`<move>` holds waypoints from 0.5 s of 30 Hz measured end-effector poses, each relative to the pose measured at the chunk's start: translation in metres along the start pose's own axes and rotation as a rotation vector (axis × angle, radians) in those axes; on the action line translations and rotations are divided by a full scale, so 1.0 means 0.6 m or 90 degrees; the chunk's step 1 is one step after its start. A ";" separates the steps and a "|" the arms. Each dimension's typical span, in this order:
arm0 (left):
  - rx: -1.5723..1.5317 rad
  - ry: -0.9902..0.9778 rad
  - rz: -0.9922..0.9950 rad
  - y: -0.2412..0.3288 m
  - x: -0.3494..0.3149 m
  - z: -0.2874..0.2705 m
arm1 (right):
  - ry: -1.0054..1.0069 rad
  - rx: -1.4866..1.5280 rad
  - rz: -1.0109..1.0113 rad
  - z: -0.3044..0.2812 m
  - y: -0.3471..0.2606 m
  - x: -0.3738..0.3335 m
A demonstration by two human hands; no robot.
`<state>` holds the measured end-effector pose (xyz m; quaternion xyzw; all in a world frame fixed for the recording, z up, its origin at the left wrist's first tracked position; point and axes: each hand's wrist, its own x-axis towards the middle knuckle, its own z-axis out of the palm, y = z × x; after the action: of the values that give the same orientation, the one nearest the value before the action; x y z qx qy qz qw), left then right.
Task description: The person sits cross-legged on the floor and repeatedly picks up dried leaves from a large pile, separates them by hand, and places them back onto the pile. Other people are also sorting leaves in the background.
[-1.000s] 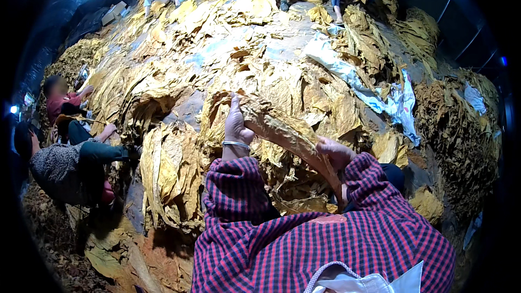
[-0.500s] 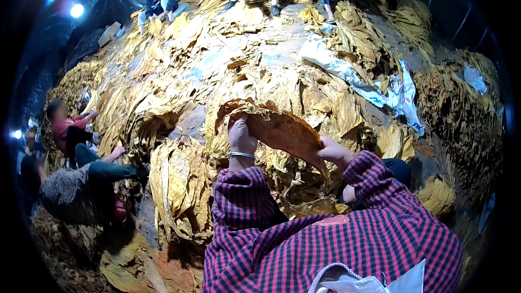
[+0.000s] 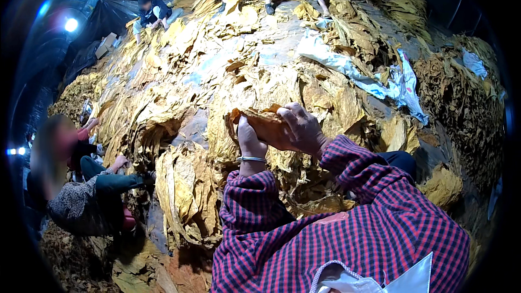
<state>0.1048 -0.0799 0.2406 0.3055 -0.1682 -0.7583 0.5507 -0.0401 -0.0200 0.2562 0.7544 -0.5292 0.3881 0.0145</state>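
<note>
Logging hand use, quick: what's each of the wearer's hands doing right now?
Left hand: closed, holding a brown dried leaf near its left end.
Right hand: closed on the same leaf, farther right.

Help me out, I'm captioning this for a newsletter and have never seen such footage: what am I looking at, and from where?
There's no machine here, just a person's two bare hands. A wide fisheye camera on their head looks down, so edges bend. Checked sleeves lead to the left hand, with a bracelet at its wrist, and the right hand. Together they hold a brown leafy piece; whether one leaf or several, I can't tell. Below spreads a heap of dry, yellowish leaves, with a whitish sheet on it. Other people sit around.
</note>
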 end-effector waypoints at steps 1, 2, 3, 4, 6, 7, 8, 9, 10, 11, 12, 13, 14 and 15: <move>-0.003 0.003 -0.007 0.002 -0.004 0.007 | 0.015 -0.029 -0.022 0.001 0.007 0.000; -0.027 -0.032 -0.015 0.005 -0.007 0.012 | 0.038 -0.059 -0.044 0.002 0.014 0.001; 0.018 -0.024 -0.007 0.009 -0.009 0.015 | 0.074 -0.053 -0.013 0.006 0.020 0.003; 0.023 -0.024 -0.032 0.011 -0.012 0.016 | 0.041 0.062 0.099 0.008 0.027 0.005; 0.020 0.003 -0.106 0.015 -0.014 0.017 | -0.035 0.279 0.315 0.011 0.040 0.008; -0.005 -0.028 -0.112 0.015 -0.014 0.016 | -0.015 0.330 0.346 0.013 0.046 0.010; 0.010 -0.036 -0.100 0.016 -0.014 0.016 | 0.015 0.324 0.320 0.014 0.052 0.011; 0.008 -0.031 -0.115 0.016 -0.013 0.017 | -0.002 0.345 0.347 0.013 0.056 0.009; 0.021 0.005 -0.130 0.016 -0.011 0.017 | -0.022 0.376 0.373 0.011 0.060 0.008; 0.003 0.004 -0.138 0.015 -0.011 0.018 | -0.050 0.409 0.406 0.009 0.062 0.006; -0.005 0.005 -0.137 0.014 -0.009 0.019 | -0.078 0.443 0.438 0.005 0.063 0.003; -0.028 -0.003 -0.138 0.014 -0.008 0.019 | -0.107 0.456 0.500 0.002 0.061 0.002; -0.058 -0.025 -0.146 0.014 -0.006 0.020 | -0.090 0.535 0.520 -0.002 0.059 0.000; -0.061 -0.042 -0.129 0.014 -0.005 0.020 | -0.074 0.593 0.570 -0.007 0.055 -0.003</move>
<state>0.1036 -0.0810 0.2552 0.2693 -0.1183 -0.8269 0.4793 -0.0696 -0.0312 0.2448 0.4077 -0.5689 0.5039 -0.5062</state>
